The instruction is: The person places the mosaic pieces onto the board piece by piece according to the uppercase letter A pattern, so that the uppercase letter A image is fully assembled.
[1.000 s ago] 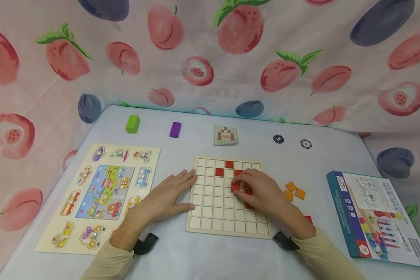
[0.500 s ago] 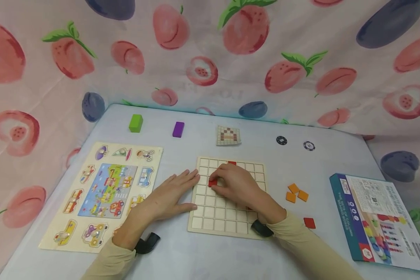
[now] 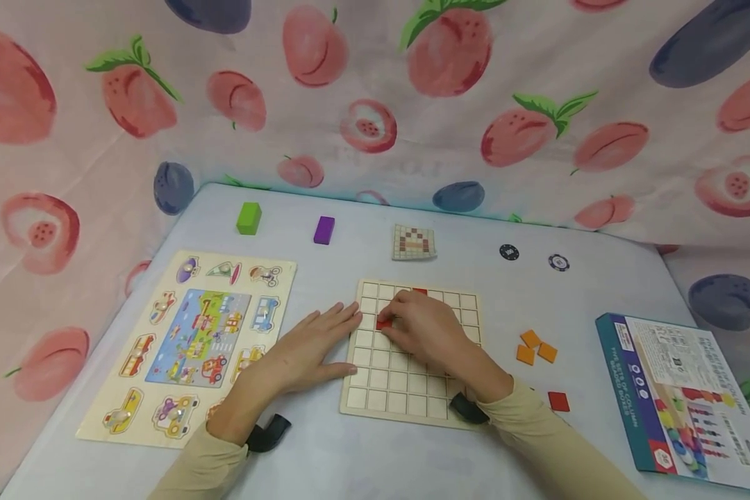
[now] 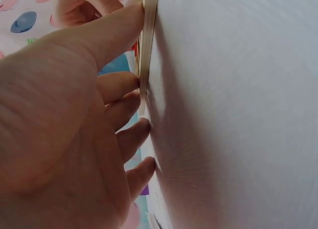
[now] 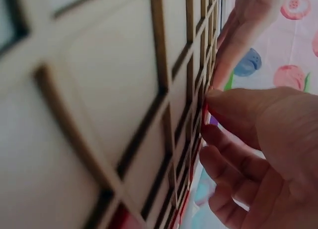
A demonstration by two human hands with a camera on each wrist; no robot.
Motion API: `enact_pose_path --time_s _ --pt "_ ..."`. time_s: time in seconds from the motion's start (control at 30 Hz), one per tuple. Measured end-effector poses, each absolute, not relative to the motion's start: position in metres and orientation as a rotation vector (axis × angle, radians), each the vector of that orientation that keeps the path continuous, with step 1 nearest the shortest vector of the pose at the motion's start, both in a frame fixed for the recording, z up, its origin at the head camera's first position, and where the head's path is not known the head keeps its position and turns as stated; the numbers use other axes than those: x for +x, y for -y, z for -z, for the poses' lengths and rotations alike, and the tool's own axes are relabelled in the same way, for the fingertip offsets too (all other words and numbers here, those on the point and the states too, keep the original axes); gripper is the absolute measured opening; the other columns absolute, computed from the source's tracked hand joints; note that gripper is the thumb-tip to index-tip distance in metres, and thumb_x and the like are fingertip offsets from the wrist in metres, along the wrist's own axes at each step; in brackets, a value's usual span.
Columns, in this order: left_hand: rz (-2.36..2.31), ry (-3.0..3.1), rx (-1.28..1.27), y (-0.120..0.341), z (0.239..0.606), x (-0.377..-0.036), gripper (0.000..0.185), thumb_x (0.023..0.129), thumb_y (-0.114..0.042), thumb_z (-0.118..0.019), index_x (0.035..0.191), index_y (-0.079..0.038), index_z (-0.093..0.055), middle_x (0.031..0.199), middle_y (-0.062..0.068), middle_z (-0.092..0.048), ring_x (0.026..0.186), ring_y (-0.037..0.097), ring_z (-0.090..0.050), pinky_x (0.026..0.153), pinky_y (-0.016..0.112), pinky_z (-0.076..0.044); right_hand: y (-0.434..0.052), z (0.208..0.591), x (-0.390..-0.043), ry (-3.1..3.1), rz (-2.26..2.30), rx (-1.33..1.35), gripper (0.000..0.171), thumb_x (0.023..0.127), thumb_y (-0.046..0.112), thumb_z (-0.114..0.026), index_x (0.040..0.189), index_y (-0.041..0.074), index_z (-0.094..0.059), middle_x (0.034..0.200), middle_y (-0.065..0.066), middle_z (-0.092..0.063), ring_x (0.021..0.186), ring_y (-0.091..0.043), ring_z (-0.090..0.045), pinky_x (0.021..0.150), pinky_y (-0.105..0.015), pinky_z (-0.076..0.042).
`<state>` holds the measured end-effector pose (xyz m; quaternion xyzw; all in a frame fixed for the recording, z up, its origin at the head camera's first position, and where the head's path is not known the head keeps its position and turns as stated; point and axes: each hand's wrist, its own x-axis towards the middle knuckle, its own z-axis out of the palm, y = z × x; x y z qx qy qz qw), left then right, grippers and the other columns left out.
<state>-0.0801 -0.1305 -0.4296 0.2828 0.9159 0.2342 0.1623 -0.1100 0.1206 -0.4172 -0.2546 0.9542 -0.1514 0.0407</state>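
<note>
A wooden grid board point(image 3: 406, 389) lies on the table in front of me. My right hand point(image 3: 421, 326) rests over its upper left part and pinches a red square tile point(image 3: 384, 323) at a cell there; the right wrist view shows the red tile point(image 5: 204, 114) edge-on under the fingertips point(image 5: 218, 97). One red tile point(image 3: 419, 292) shows in the top row; other cells are hidden by the hand. My left hand point(image 3: 306, 347) lies flat, fingers straight, against the board's left edge point(image 4: 147, 45).
Three orange tiles point(image 3: 535, 345) and a loose red tile point(image 3: 558, 401) lie right of the board. A pattern card point(image 3: 414, 242), green block point(image 3: 248, 218), purple block point(image 3: 323, 230) and two chips point(image 3: 509, 251) sit farther back. Vehicle puzzle point(image 3: 194, 340) at left, box point(image 3: 681, 396) at right.
My right hand carried the red tile from the board's middle right to its upper left and lowered it onto a cell. The left hand stayed put.
</note>
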Motion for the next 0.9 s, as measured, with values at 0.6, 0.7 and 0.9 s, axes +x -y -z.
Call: enact_pose_path --time_s 0.6,0.7,0.9 --pt "-0.669 -2.620 0.811 0.129 0.430 -0.079 0.083 0.100 -0.044 -0.072 0.168 -0.011 -0.035 0.179 0.006 -0.024 0.168 0.034 -0.020 0.137 0.059 -0.021 -0.195 0.411 -0.073 -2.907 0.480 -0.629 0.016 0.091 0.029 -0.085 0.101 0.032 -0.072 0.123 0.004 -0.072 0.102 -0.015 -0.066 0.083 -0.033 -0.059" --pt "-0.672 -2.621 0.813 0.129 0.431 -0.079 0.083 0.100 -0.044 -0.072 0.168 -0.011 -0.035 0.179 0.006 -0.024 0.168 0.034 -0.021 0.137 0.060 -0.022 -0.210 0.409 -0.065 -2.923 0.510 -0.578 0.016 0.090 0.028 -0.086 0.099 0.032 -0.072 0.118 0.006 -0.072 0.094 -0.012 -0.062 0.076 -0.027 -0.055" --pt "-0.674 -2.627 0.812 0.129 0.432 -0.079 0.083 0.100 -0.044 -0.073 0.167 -0.011 -0.035 0.179 0.006 -0.024 0.168 0.034 -0.021 0.136 0.060 -0.022 -0.248 0.404 -0.047 -2.925 0.593 -0.485 0.021 0.090 0.024 -0.085 0.103 0.036 -0.072 0.120 0.013 -0.071 0.097 -0.010 -0.061 0.080 -0.030 -0.057"
